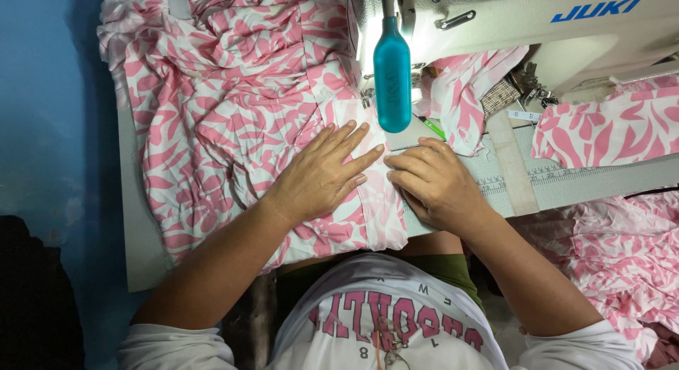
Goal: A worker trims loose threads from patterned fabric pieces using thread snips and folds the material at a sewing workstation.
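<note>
We start at the left hand [322,175]. It lies flat and palm down on the pink-and-white leaf-print fabric [226,108], fingers spread and pointing toward the needle area; it grips nothing and only presses the cloth to the bed. The right hand [435,183] sits just beside it, fingertips nearly meeting those of the left. Its fingers are curled and close together, bearing down on the folded edge of the same fabric where that edge lies on the grey machine table [138,228]. We cannot tell whether the thumb pinches the edge from below.

Moving outward, the edge under both hands runs straight toward the sewing machine [509,24], whose white head fills the upper right. The teal lamp housing [392,73] hangs in front of the needle and hides the presser foot, so we cannot tell whether the foot is down or whether stitching is under way.

Status as we judge it:
- Most of the fabric is bunched to the left and behind the machine head, well gathered.
- Only a short run of the edge lies between the hands and the needle.
- Whether a stitched line already exists on that edge is too fine to read.

Further out, separate cut pieces of the same print [608,130] rest on the table's right side, beside a printed ruler strip [559,173], and more of it is heaped lower right. We judge these as not under the needle.
</note>
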